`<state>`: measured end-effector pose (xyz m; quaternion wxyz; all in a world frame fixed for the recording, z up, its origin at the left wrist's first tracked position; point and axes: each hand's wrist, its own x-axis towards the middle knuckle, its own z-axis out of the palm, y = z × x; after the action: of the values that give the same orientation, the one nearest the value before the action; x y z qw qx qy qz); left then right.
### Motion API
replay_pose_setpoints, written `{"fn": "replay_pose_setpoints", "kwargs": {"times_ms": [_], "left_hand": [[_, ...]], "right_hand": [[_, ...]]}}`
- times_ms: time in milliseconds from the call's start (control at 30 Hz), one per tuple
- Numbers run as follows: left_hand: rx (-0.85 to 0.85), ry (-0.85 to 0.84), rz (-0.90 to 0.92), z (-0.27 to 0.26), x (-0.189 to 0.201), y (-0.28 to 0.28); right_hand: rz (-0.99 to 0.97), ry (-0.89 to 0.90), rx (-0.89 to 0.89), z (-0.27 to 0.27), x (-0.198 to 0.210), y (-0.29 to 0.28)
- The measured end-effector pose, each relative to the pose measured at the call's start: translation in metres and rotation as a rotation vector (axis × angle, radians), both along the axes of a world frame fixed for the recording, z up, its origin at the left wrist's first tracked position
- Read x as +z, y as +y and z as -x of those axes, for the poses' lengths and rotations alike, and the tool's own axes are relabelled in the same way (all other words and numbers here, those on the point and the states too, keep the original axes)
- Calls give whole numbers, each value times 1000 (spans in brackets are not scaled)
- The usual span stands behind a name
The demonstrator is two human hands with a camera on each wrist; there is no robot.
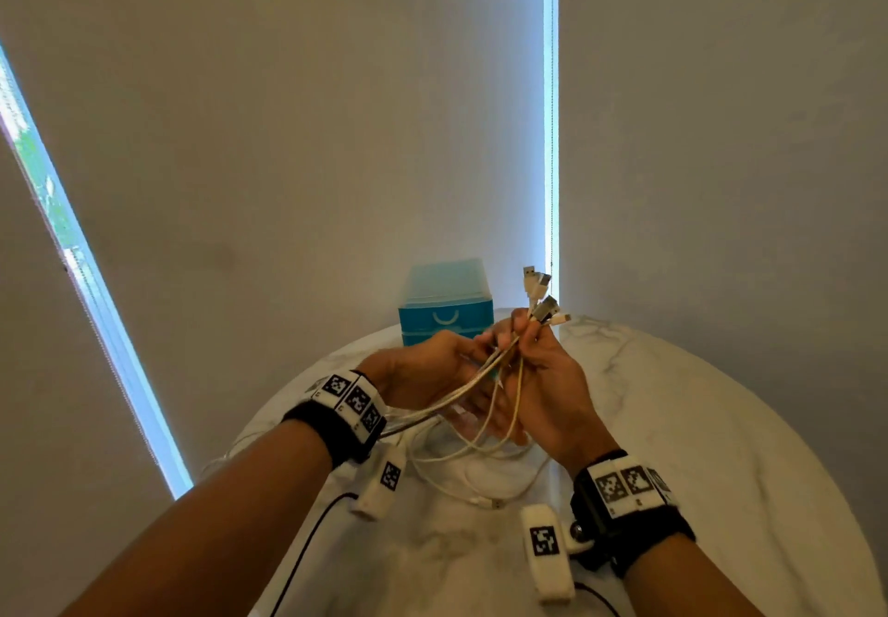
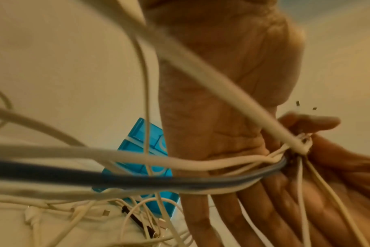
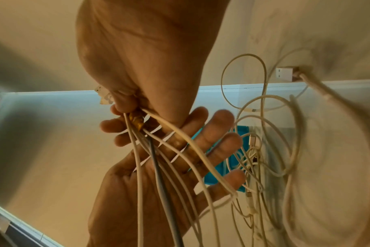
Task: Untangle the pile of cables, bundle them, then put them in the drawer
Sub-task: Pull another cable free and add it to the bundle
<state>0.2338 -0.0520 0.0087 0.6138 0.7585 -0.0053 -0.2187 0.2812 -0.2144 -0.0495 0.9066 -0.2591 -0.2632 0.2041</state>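
We held the white charging cables (image 1: pixel 485 378) clamped in our right hand (image 1: pixel 543 376), strands trailing toward seven o'clock across our open left hand (image 1: pixel 427 366), nearer the blue plastic drawer (image 1: pixel 446 316) at twelve.

Right hand (image 3: pixel 142 58) is clamped round a bunch of thin white cables (image 3: pixel 201 158) – one grey cable (image 3: pixel 158 170) mixed in – trailing over the left hand's (image 3: pixel 158 183) spread fingers (image 3: pixel 222 118), blue plastic drawer box (image 3: pixel 220 173) behind.
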Motion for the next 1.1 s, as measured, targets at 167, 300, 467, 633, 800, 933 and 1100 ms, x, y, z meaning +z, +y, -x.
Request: {"fn": "replay_pose_setpoints", "kwargs": {"times_ms": [167,300,467,633,800,933,1100], "left_hand": [[-13,-2,-118,-6,5,6],[28,-255,-549,-15,6,23],[4,-401,-901,-15,27,62],[-51,-238,-864,6,46,113],[194,-282,-689,29,57,126],[196,-554,-709,24,58,84],[144,-690,-674,2,54,26]], "right_hand": [[-81,-34,24,-8,1,-7],[-142,-27,45,-12,3,-14],[-158,83,-20,-23,4,-28],[-104,211,-157,-30,1,-40],[244,118,-390,-20,4,-25],[640,-104,-492,-2,1,-6],[659,-181,-269,16,-2,9]]}}
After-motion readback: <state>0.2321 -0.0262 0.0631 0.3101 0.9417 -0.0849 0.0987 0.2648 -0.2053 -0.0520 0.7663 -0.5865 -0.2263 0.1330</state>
